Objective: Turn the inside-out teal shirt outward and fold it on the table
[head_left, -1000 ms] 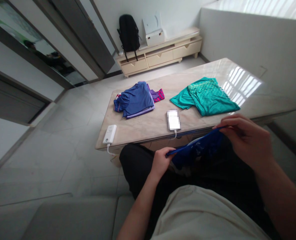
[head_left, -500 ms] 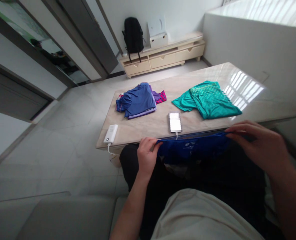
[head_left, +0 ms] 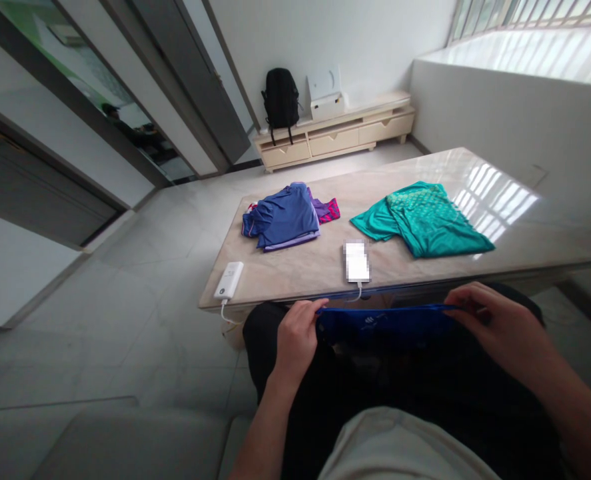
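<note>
A blue garment (head_left: 385, 325) with a small white logo is stretched by its upper edge between my hands, hanging over my lap in front of the table. My left hand (head_left: 298, 339) pinches the left end of that edge; my right hand (head_left: 498, 327) pinches the right end. The lower part of the garment is dark and hard to make out. Beyond my hands, a folded dark blue shirt (head_left: 288, 215) lies on top of other purple and pink clothes. To its right rests a folded green shirt (head_left: 435, 223) with a patterned upper part.
The marble-look table (head_left: 285, 277) carries a white power bank (head_left: 228, 280) with a cable and a blurred-out phone-like device (head_left: 356, 261), also cabled. A low cabinet (head_left: 332, 139) behind holds a black backpack (head_left: 281, 99) and a white box (head_left: 326, 105). A person (head_left: 125, 127) is visible through the doorway.
The view has tilted up a little, so the table sits lower in it. My right hand has come down, and the garment's upper edge is now nearly level. Both hands keep their hold.
</note>
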A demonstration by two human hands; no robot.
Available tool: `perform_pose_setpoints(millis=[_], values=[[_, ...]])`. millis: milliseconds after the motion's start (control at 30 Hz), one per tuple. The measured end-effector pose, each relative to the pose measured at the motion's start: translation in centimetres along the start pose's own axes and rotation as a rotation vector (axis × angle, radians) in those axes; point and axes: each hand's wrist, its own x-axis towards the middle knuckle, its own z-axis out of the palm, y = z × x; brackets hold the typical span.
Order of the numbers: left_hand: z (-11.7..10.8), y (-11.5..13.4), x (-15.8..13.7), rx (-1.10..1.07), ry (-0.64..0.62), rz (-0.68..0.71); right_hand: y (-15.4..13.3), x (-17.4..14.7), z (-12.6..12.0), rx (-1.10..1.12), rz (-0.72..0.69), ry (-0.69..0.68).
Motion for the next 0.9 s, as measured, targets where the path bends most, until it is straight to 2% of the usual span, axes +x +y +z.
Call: perform_pose_setpoints(millis=[100,200,333,433,533,600,667,733,833,900], values=[[0.0,-0.4,-0.2,0.038,0.097,-0.029,-0.3,0.2,0.4,0.034,0.007,0.001],[-0.3,-0.5,-0.1,0.132,0.148,-0.001,-0.8,0.3,0.7,0.08,0.033,0.042],[-0.5,-0.2,0.1,0.237,0.255,0.001,-1.4,0.0,1.1,0.203,0.134,0.082],[-0.2,0.2,0.0,0.101,0.279,-0.041,-1.6,-0.3,1.6,0.264,0.152,0.129],[0.2,0.7,-0.1,-0.105,0.312,-0.103,-1.7,-0.6,2.1,0.352,0.09,0.192],[0.5,1.0,-0.2,-0.222,0.339,-0.122,-1.8,-0.6,2.2,0.458,0.042,0.186],[0.8,1.5,-0.2,-0.358,0.346,-0.104,-2.0,-0.7,2.2,0.571,-0.002,0.127],[1.1,2.2,0.0,-0.535,0.321,-0.053,-2.4,-0.5,2.1,0.683,-0.061,0.012],[1.7,3.8,0.5,-0.757,0.21,0.021,-3.6,-0.1,2.1,0.843,-0.176,-0.19],[2.1,5.1,0.9,-0.829,0.116,0.039,-4.7,0.2,2.4,0.905,-0.222,-0.273]])
